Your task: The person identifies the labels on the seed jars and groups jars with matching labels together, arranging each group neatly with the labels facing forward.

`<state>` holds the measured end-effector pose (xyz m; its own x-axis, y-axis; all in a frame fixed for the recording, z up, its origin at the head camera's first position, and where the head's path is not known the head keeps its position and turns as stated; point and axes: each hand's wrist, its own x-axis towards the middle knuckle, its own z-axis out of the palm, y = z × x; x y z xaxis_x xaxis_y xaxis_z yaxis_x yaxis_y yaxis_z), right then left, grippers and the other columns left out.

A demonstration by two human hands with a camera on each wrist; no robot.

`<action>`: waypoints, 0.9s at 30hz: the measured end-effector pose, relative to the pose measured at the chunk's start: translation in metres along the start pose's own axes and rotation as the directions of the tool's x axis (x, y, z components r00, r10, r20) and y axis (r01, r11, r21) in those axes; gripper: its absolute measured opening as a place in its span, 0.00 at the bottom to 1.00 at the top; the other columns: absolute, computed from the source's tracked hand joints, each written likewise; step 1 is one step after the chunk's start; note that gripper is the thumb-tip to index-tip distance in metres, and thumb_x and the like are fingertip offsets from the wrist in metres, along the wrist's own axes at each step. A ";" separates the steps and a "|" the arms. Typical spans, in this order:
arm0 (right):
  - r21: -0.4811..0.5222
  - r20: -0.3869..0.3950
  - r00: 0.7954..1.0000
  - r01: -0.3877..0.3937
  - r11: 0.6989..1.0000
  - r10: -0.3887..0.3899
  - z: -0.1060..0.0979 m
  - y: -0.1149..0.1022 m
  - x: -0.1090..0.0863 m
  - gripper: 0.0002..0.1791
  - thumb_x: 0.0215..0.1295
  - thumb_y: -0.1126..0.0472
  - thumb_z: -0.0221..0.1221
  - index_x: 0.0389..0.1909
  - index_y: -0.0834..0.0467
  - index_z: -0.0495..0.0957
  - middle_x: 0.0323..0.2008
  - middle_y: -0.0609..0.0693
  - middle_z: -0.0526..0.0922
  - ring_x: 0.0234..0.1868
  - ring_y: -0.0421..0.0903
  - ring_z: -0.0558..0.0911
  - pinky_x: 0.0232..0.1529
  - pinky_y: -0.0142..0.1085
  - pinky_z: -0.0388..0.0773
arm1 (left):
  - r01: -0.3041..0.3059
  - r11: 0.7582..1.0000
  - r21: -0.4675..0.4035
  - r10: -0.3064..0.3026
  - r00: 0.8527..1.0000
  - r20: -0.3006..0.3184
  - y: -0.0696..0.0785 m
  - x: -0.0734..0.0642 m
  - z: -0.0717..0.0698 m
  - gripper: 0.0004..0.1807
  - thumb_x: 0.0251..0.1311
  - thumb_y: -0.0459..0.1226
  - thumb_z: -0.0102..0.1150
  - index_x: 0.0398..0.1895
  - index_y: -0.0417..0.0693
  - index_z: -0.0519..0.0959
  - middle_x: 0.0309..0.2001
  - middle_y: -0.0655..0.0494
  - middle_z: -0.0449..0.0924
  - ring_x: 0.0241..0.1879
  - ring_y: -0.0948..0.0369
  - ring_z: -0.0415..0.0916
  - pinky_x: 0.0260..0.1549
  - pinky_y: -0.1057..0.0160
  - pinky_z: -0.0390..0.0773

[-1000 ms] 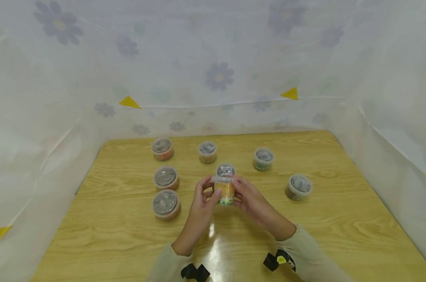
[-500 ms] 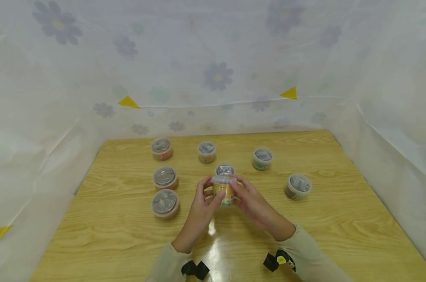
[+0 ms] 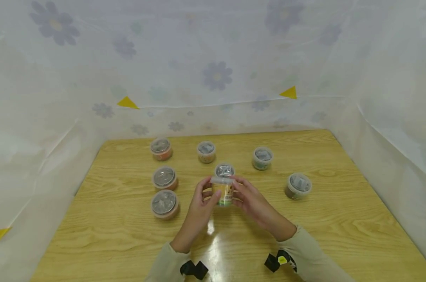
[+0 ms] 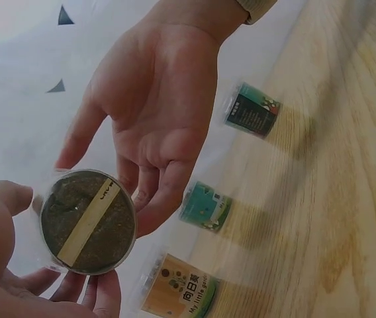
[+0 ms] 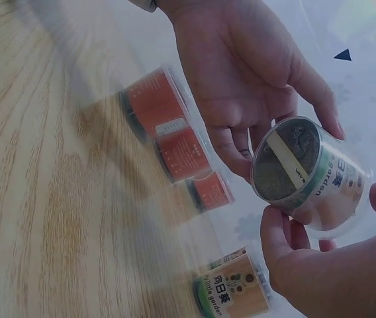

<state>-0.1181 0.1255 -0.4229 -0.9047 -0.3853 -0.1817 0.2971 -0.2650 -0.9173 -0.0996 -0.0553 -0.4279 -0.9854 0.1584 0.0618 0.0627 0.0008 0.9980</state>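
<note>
Both hands hold a clear plastic planting cup (image 3: 222, 191) with an orange-and-green sunflower label, raised over the table and lid up. My left hand (image 3: 200, 203) grips its left side, thumb on the front. My right hand (image 3: 252, 204) holds the opposite side with its fingers near the lid and wall. In the left wrist view the cup's base (image 4: 89, 222) shows dark soil and a pale strip, between the left hand (image 4: 2, 258) and the right hand (image 4: 158, 99). The right wrist view shows the label side of the cup (image 5: 314, 175).
Just behind the held cup stands a similar cup (image 3: 225, 170). Orange-red labelled cups (image 3: 165, 178) stand in a column on the left. Other cups stand at the back (image 3: 206, 152) and right (image 3: 298, 186) of the wooden table (image 3: 103, 235). White flowered sheeting (image 3: 218, 47) surrounds it.
The held cup has turned between the fingers, so more of the label's dark picture and lettering faces the head camera. Both hands stay in nearly the same place.
</note>
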 end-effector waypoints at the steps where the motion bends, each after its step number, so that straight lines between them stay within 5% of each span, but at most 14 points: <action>1: -0.007 0.004 1.000 -0.001 1.000 0.001 0.000 0.000 0.000 0.28 0.73 0.53 0.44 0.67 0.62 0.51 0.54 0.51 0.66 0.51 0.45 0.72 0.53 0.40 0.69 | 0.001 1.000 -0.001 -0.001 1.000 0.005 0.004 -0.001 0.000 0.30 0.65 0.39 0.54 0.67 0.42 0.56 0.57 0.43 0.62 0.52 0.50 0.66 0.48 0.61 0.73; 7: -0.022 0.015 1.000 0.009 1.000 -0.009 0.001 0.002 0.001 0.29 0.73 0.53 0.44 0.67 0.63 0.51 0.55 0.52 0.66 0.53 0.46 0.71 0.55 0.43 0.67 | 0.019 1.000 -0.007 -0.018 0.999 0.034 0.026 -0.007 0.003 0.30 0.66 0.36 0.51 0.67 0.35 0.53 0.57 0.40 0.61 0.52 0.49 0.65 0.47 0.60 0.73; 16: -0.065 0.097 0.995 0.026 0.998 -0.019 0.002 0.003 0.000 0.33 0.72 0.55 0.47 0.70 0.64 0.46 0.66 0.61 0.55 0.64 0.50 0.62 0.60 0.45 0.63 | 0.029 0.999 -0.024 -0.027 0.998 0.051 0.027 -0.006 0.004 0.28 0.68 0.36 0.48 0.67 0.37 0.54 0.58 0.42 0.62 0.50 0.53 0.66 0.45 0.62 0.72; 27: -0.181 -0.031 0.995 0.091 0.979 -0.098 0.002 0.001 -0.002 0.31 0.67 0.60 0.54 0.68 0.61 0.55 0.64 0.60 0.62 0.63 0.52 0.64 0.59 0.41 0.65 | 0.015 0.999 -0.043 -0.011 0.997 0.076 0.026 -0.003 0.002 0.30 0.66 0.36 0.51 0.68 0.37 0.54 0.60 0.43 0.61 0.55 0.47 0.64 0.50 0.60 0.71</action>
<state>-0.1154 0.1249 -0.4225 -0.9386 -0.3296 -0.1014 0.1532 -0.1351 -0.9789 -0.0942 -0.0533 -0.4026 -0.9712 0.2332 0.0495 0.0416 -0.0388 0.9984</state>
